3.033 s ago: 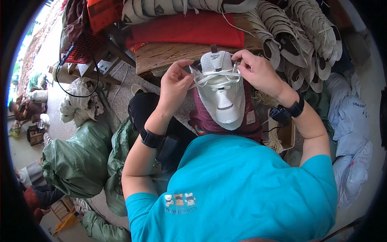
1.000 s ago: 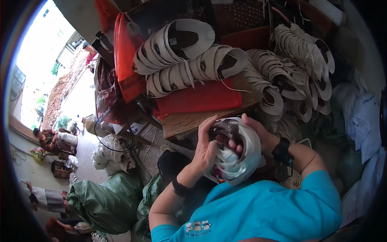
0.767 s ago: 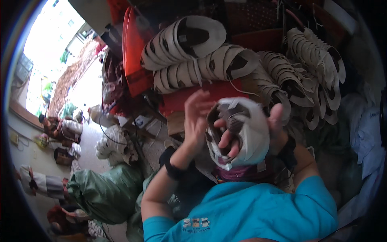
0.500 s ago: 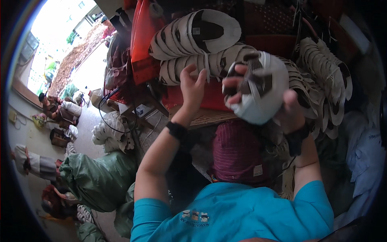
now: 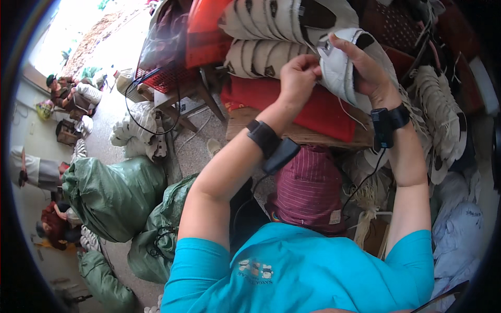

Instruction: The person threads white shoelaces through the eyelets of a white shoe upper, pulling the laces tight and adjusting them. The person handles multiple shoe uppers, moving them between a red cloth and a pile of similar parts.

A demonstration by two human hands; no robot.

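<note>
My right hand grips a white shoe upper, its thumb stretched across the top and the palm behind. Close against the upper's left edge, my left hand is closed in a pinch; what lies between its fingertips is too small to make out. A thin pale lace dangles below the upper. Just behind both hands lie two nested stacks of shoe uppers, a white stack above a cream stack.
Red cloth covers part of a wooden bench. More uppers hang in a row at right. Purple striped fabric sits before me. Green sacks, a red basket and seated people are at left.
The shoe upper has been turned and is now steadied in my right hand. My left hand, fingers apart before, has moved right and closed beside it. The whole view has shifted.
</note>
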